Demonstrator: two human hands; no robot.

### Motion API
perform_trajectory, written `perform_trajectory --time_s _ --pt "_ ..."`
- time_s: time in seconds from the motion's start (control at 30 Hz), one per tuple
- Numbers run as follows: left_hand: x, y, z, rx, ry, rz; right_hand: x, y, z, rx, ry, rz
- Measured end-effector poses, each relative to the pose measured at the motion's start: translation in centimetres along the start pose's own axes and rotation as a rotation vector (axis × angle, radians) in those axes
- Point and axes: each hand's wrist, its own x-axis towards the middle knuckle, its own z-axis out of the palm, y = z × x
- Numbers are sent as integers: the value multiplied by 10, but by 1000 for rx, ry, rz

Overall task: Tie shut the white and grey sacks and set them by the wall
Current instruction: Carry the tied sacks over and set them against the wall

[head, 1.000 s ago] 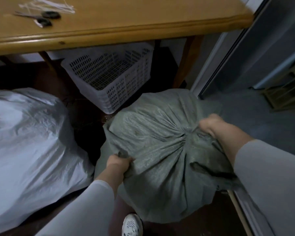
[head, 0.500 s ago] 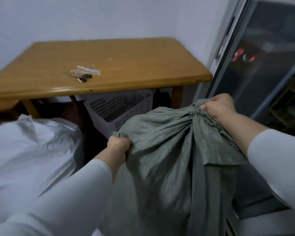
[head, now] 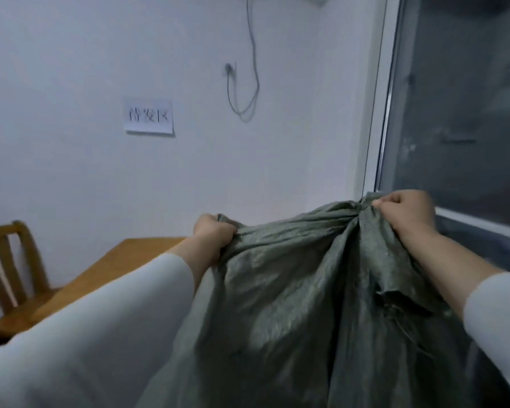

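Left hand (head: 214, 231) and right hand (head: 407, 213) fisted in top of grey sack (head: 292, 290), neck perhaps tied.

A grey sack (head: 292, 290) of coarse woven fabric, creased and faintly shiny. Left of the sack, a table (head: 115, 260) and chair (head: 0, 232) show smooth varnished wood; behind it, a matt painted wall (head: 71, 172) bears a paper sign (head: 148, 115).

Only one bit of writing in view: a white rectangular paper sheet (head: 148, 115) stuck on the pale painted wall (head: 71, 172) on the far side, left of the thin grey hanging cable loop (head: 241, 112). It has three dark printed Chinese characters in a row. Pretty blurry, but they look like 待发区, and I'm not sure about the first one.
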Motion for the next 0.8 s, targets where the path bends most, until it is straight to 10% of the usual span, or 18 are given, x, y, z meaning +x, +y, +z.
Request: perform_trajectory --time_s 0.8 --pt "317 209 10 127 -60 383 267 -108 146 42 388 -240"
